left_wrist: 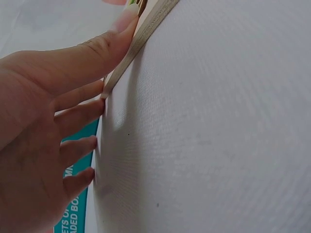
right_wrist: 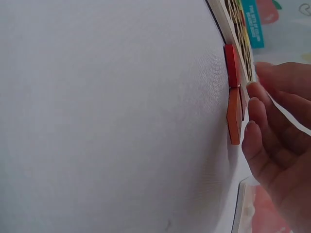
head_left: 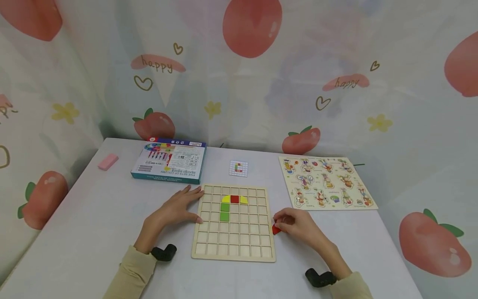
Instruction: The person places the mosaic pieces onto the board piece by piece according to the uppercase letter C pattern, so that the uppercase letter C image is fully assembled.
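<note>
A wooden grid board (head_left: 239, 239) lies flat on the table. In its upper part sit two yellow curved pieces, a red square (head_left: 234, 199) between them, and two green squares (head_left: 225, 211). My left hand (head_left: 178, 211) is spread at the board's left side, thumb on its edge; the left wrist view shows the thumb (left_wrist: 114, 41) against it. My right hand (head_left: 296, 224) bends its fingers just beyond the right edge, over red pieces (head_left: 275, 229). In the right wrist view, a red piece (right_wrist: 232, 65) and an orange piece (right_wrist: 234, 116) lie by the fingertips; any grip is unclear.
Behind the board lies a small card (head_left: 238, 168) with a coloured grid pattern. A boxed set (head_left: 169, 162) is at back left, with a pink block (head_left: 108, 162) farther left. An illustrated puzzle board (head_left: 328, 182) lies at back right. A patterned curtain (head_left: 239, 95) hangs behind the table.
</note>
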`<state>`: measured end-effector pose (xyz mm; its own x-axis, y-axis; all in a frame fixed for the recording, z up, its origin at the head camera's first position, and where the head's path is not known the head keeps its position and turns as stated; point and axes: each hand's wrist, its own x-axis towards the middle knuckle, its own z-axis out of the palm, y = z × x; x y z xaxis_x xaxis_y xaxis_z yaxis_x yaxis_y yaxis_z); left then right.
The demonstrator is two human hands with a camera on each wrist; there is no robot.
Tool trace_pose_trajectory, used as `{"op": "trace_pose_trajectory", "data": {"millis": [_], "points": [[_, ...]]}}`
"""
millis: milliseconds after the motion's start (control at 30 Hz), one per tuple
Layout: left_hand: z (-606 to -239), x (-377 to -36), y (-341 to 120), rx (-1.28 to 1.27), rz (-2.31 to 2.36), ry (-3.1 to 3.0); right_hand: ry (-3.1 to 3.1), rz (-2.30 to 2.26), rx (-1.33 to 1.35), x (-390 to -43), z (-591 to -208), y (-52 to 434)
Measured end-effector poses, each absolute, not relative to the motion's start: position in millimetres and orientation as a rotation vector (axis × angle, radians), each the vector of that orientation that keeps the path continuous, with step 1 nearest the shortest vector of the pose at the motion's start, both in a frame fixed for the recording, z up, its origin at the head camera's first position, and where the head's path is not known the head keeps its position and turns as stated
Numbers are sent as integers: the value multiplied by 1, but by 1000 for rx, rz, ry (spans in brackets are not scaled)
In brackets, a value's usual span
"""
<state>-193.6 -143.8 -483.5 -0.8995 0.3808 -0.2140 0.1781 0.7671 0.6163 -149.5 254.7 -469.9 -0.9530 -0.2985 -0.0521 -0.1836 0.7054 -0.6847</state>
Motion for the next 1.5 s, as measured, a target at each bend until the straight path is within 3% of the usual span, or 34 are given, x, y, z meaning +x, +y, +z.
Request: {"op": "trace_pose_trajectory", "data": {"millis": [533, 1500], "points": [[-484, -193, -144, 430, 890, 2625, 2715, -990, -440, -147, -471, 254], [-482, -193, -142, 433, 870, 2637, 2784, -944, -273, -138, -468, 247]]}}
